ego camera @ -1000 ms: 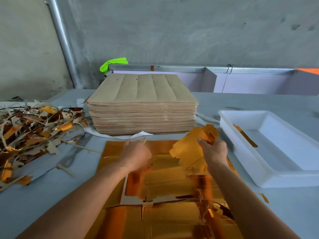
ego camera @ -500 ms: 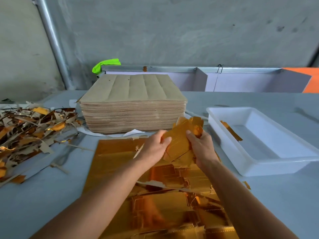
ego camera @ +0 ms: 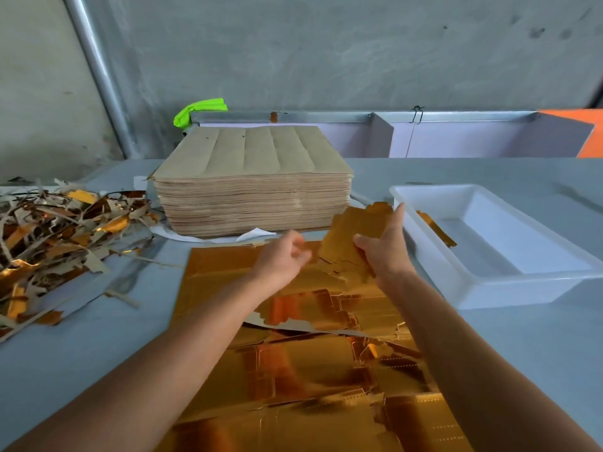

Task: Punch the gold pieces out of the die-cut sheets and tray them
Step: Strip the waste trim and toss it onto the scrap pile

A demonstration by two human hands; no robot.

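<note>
above the bench's middle, the right hand (ego camera: 383, 252) gripped a sheaf of punched gold pieces (ego camera: 350, 238) beside the white tray (ego camera: 424, 252), left hand (ego camera: 282, 259) loosely curled, empty; traying likely came next.

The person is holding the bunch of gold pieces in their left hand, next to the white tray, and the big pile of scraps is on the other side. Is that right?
Not quite. The head view shows the right hand holding the gold pieces, not the left hand, which holds nothing. The rest is right: they are next to the white tray, and the scrap pile lies on the other side.
</note>
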